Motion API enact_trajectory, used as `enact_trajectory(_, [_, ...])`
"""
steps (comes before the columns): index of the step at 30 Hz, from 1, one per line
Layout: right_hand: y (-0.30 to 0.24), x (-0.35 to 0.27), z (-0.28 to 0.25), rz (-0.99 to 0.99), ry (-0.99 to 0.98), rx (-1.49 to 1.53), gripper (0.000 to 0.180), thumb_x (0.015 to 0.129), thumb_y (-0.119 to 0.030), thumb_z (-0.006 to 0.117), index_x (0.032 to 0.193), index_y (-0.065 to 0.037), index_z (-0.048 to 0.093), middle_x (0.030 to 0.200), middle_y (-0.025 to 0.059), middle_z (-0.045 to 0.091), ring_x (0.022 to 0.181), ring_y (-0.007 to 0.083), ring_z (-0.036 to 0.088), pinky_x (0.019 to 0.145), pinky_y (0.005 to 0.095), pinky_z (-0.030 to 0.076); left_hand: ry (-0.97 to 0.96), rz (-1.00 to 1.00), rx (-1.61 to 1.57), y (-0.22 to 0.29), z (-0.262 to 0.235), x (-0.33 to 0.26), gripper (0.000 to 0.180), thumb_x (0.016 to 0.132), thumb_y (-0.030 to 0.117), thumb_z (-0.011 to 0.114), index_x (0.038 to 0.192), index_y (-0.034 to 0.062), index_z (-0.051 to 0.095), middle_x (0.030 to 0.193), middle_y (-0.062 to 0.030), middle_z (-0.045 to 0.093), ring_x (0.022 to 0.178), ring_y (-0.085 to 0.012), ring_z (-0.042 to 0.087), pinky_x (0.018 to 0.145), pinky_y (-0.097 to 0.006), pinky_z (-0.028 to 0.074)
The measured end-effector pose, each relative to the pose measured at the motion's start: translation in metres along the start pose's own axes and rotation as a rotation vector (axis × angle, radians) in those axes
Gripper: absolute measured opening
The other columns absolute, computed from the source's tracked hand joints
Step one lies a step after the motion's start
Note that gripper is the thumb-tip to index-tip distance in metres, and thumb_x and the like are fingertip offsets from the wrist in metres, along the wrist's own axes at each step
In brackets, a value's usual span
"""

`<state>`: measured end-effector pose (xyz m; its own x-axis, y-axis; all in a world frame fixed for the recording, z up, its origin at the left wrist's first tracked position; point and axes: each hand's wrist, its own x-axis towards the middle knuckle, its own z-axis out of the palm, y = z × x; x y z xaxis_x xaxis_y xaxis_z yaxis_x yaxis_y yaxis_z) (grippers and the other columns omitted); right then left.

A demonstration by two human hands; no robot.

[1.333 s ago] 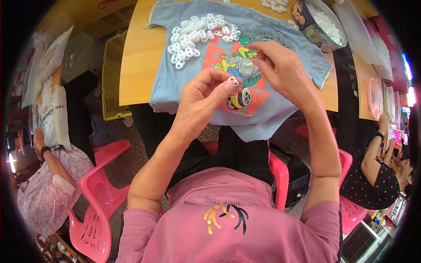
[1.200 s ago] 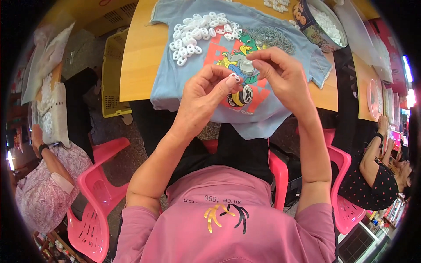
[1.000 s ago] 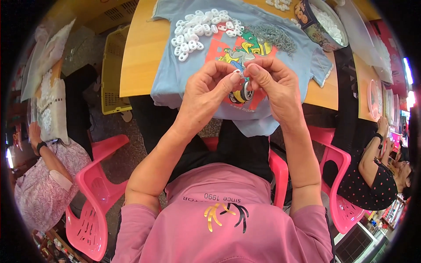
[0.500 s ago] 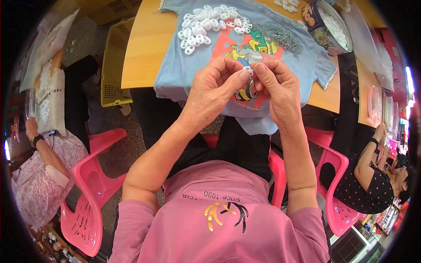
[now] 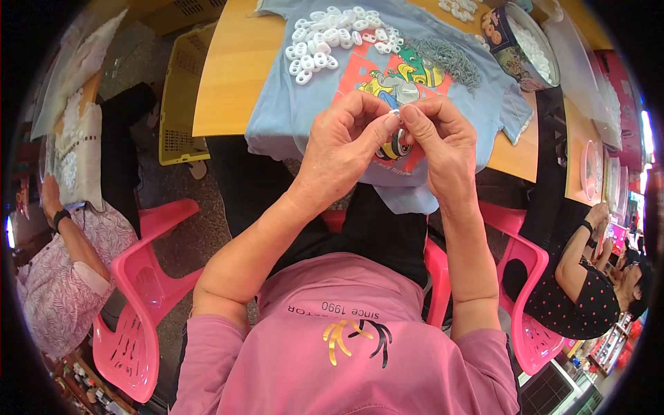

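Above the near edge of the table, my left hand (image 5: 342, 142) and my right hand (image 5: 443, 138) meet, thumbs and forefingers pinched together. Between the fingertips is a small white plastic piece (image 5: 394, 112), mostly covered by them, and both hands grip it. Beyond my left hand, a heap of white plastic pieces with two holes (image 5: 321, 41) lies on a light blue T-shirt (image 5: 277, 104) spread over the table. Past my right hand sits a tangled pile of small grey metal-looking pieces (image 5: 446, 62), too fine to make out singly.
The wooden table (image 5: 228, 76) shows beside the shirt. A round tin (image 5: 529, 55) of white pieces stands at the far right. A yellow crate (image 5: 181, 104) is left of the table. Pink chairs (image 5: 149, 270) flank me, with a person (image 5: 76, 270) on the left and another (image 5: 581, 283) on the right.
The white piece has turned or sunk between my fingertips and shows less. My hands stay together in nearly the same place. The table's contents sit slightly further right in the view.
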<state>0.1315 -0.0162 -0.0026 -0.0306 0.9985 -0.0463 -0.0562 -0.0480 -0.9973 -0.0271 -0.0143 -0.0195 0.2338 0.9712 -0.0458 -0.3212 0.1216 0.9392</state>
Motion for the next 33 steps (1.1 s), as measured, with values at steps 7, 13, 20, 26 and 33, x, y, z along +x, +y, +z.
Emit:
enact_trajectory(7, [0.007,-0.002,0.009,-0.069,0.017,0.014,0.01,0.093,-0.011,0.066,0.092,-0.001,0.064,0.085,0.0009,0.064,0.071,0.0059,0.056,0.064,0.0209,0.046,0.022,0.037,0.0,0.002,0.002,-0.002,0.012,0.095,0.009,0.061,0.094,-0.0019,0.057,0.084,-0.0039,0.066,0.078,-0.0072,0.062,0.069,-0.022,0.05])
enact_trajectory(13, [-0.006,0.004,0.004,-0.002,-0.036,-0.087,0.015,0.095,-0.013,0.063,0.101,0.0,0.065,0.089,0.0031,0.065,0.072,0.0069,0.058,0.067,0.021,0.049,0.018,0.0,-0.091,0.008,0.001,0.001,0.012,0.096,0.01,0.061,0.096,-0.0015,0.057,0.085,-0.0038,0.066,0.078,-0.0076,0.062,0.069,-0.022,0.05])
enact_trajectory(20, [-0.024,0.015,-0.012,-0.151,-0.173,-0.421,0.019,0.096,-0.013,0.061,0.106,0.003,0.064,0.09,0.0054,0.065,0.076,0.0093,0.061,0.068,0.0248,0.051,-0.028,-0.041,-0.106,0.005,-0.008,0.005,0.018,0.095,0.017,0.063,0.098,-0.0004,0.059,0.085,-0.0016,0.063,0.077,-0.006,0.057,0.069,-0.021,0.047])
enact_trajectory(26, [-0.034,0.032,-0.02,-0.707,-0.353,-0.867,0.012,0.086,-0.001,0.065,0.096,0.001,0.059,0.085,0.0125,0.06,0.074,0.0271,0.06,0.066,0.0334,0.048,-0.051,-0.072,-0.072,0.009,-0.01,0.004,0.017,0.095,0.016,0.063,0.098,-0.0005,0.059,0.086,-0.0015,0.063,0.077,-0.006,0.057,0.069,-0.021,0.047])
enact_trajectory(33, [-0.033,0.029,-0.015,-0.669,-0.414,-0.863,0.008,0.085,0.003,0.063,0.088,0.001,0.056,0.081,0.0144,0.056,0.073,0.0327,0.056,0.064,0.0366,0.047,-0.051,-0.062,-0.027,0.006,-0.009,0.002,0.016,0.094,0.014,0.065,0.095,-0.0012,0.058,0.082,0.0003,0.061,0.074,-0.0043,0.054,0.064,-0.021,0.045])
